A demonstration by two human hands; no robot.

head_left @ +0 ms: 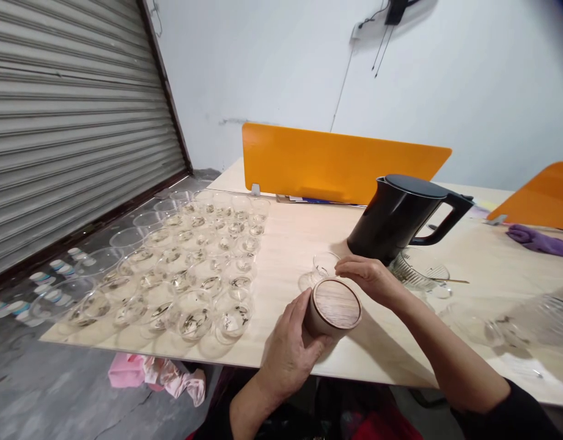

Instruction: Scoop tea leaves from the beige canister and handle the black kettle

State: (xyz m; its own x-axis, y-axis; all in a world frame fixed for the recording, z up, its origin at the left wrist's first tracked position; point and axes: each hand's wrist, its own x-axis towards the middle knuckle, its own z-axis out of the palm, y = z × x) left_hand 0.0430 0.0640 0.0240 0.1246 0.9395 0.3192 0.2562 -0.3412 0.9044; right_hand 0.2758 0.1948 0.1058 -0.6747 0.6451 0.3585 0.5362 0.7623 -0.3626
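Note:
A round canister [332,313] with a wood-grain lid is held in my left hand [293,339], the fingers wrapped round its left side and the thumb at its near side. The lid sits on top. My right hand [370,278] reaches in just beyond the lid's far right edge, fingers stretched leftward and close together; its fingertips are at or just above the rim, and I cannot tell if they touch. Nothing shows in it. Right behind the canister stands a small clear cup [326,264], partly hidden, with some dark bits inside.
Rows of clear plastic cups [194,315] with dark bits cover the left of the table. A black kettle [391,220] stands behind my right hand, beside a ribbed glass bowl [419,269]. Stacked clear cups [544,321] lie at right. An orange divider [327,162] crosses the back.

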